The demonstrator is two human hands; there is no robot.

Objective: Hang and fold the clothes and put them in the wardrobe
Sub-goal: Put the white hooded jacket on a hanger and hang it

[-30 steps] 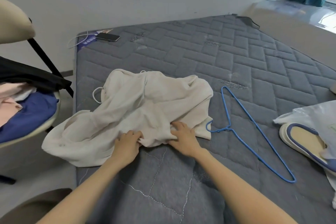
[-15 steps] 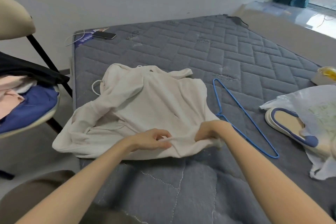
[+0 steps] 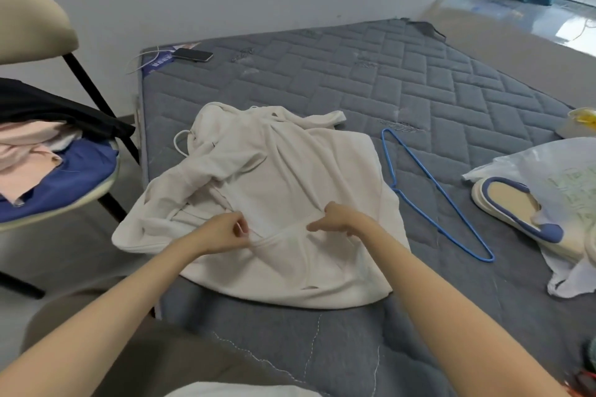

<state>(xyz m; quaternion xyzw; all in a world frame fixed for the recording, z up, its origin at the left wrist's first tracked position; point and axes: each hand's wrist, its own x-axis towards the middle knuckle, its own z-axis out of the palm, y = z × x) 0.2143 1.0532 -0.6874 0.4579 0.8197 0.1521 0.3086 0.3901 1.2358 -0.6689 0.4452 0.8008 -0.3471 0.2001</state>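
The cream garment (image 3: 290, 171) pinched by the left hand (image 3: 222, 232) and right hand (image 3: 342, 219) is soft, matt cloth, lying on a quilted, matt grey fabric mattress (image 3: 354, 80). Right of the right hand, the blue hanger (image 3: 432, 184) looks like smooth-coated wire. Farther right, the bag (image 3: 554, 171) is thin, crinkled plastic.

Left hand (image 3: 222, 232) and right hand (image 3: 342, 219) went from pressing to pinching white hoodie (image 3: 290, 171); hoodie pulled nearer, spread flatter.

A grey quilted mattress (image 3: 322, 80) carries a cream hoodie (image 3: 290, 177), a blue wire hanger (image 3: 432, 190) just beside it, a phone (image 3: 193, 55), and a slipper (image 3: 512, 203) under a plastic bag (image 3: 564, 171).
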